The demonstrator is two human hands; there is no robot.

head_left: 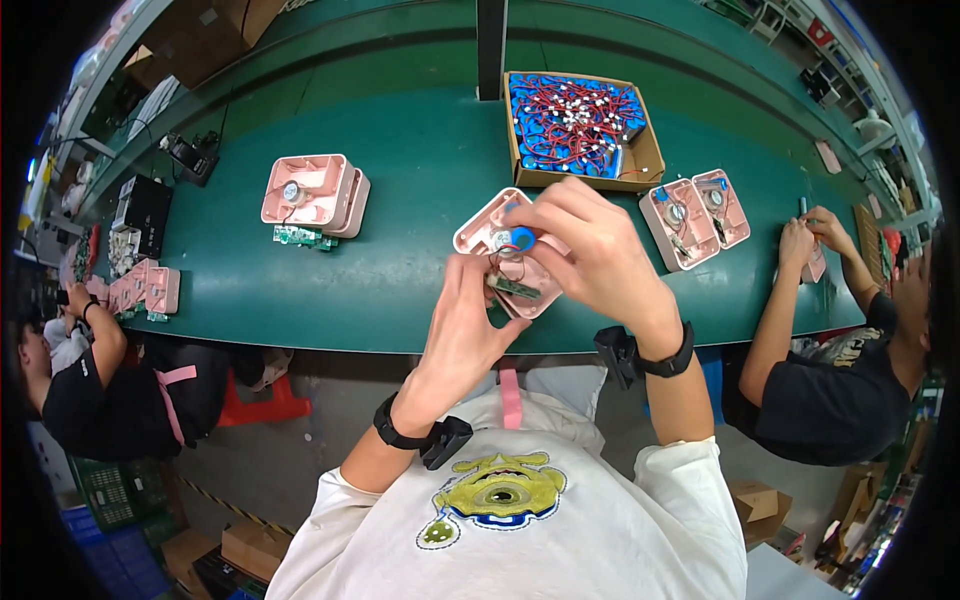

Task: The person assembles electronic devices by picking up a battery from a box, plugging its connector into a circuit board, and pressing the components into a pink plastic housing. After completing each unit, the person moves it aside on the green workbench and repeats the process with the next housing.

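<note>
Steadying the pink housing (477, 233) near the frame's centre, the half-curled left hand (468, 322) is gripping its edge while the right hand (602, 245) is pinching a blue cylinder (523, 238) over it, ideally keeping the thin wires (511, 262) slack and uncrushed

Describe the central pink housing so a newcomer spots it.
On the green table, find the cardboard box of blue cylinders. Just below that in view is the pink housing. Unlike the pink stack at left and pink pair at right, it sits between the left hand and right hand.
</note>
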